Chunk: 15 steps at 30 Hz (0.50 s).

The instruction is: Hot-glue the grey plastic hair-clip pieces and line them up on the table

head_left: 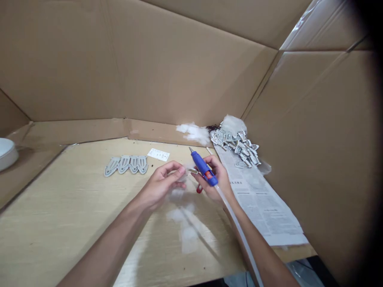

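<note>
My right hand [217, 179] grips a blue glue gun [202, 165], its metal nozzle pointing up and to the left. A long pale glue stick [231, 211] runs out of its back end along my forearm. Beneath the gun a small red part [199, 188] shows by my right fingers; I cannot tell what it belongs to. My left hand [169, 179] is closed, thumb against fingers, just left of the nozzle. A blurred whitish wisp [189, 166] shows at its fingertips, too unclear to name.
Several grey leaf-shaped pieces [126, 165] lie in a row at the left, near a white printed card [158, 154]. Newspaper [263, 207] on the right bears a pile of similar pieces [239, 147]. White fluff [194, 133] lies at the back. Cardboard walls [179, 59] enclose the table.
</note>
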Tool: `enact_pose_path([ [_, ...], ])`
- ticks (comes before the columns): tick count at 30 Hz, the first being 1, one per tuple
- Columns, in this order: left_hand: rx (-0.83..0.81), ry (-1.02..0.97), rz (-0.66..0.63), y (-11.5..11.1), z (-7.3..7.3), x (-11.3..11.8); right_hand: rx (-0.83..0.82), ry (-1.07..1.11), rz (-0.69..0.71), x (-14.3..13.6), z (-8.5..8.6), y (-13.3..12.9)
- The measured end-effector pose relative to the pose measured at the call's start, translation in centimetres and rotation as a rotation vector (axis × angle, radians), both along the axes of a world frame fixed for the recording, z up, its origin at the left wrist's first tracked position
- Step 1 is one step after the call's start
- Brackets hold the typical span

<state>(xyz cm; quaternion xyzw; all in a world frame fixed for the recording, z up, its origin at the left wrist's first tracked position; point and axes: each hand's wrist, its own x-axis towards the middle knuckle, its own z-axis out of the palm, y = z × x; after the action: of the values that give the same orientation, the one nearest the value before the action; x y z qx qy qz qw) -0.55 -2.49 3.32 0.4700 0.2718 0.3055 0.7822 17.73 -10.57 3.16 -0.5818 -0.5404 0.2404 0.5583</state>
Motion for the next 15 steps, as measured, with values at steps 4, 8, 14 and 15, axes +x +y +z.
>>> enact_pose_path([
  [4, -0.042, -0.055, -0.016, -0.4, -0.4, 0.4, -0.044, 0.053, 0.082, -0.9, 0.3, -0.5],
  [8, -0.076, -0.098, 0.001, -0.5, 0.0, 0.2, -0.016, 0.093, 0.082, -0.6, 0.3, -0.7],
  [14, -0.09, -0.114, 0.015, -0.5, 0.6, 0.0, -0.017, 0.119, 0.124, -0.3, 0.7, -1.1],
  [15, -0.064, -0.07, 0.029, -0.5, 0.5, 0.1, -0.031, 0.137, 0.134, -0.5, 0.9, -1.1],
])
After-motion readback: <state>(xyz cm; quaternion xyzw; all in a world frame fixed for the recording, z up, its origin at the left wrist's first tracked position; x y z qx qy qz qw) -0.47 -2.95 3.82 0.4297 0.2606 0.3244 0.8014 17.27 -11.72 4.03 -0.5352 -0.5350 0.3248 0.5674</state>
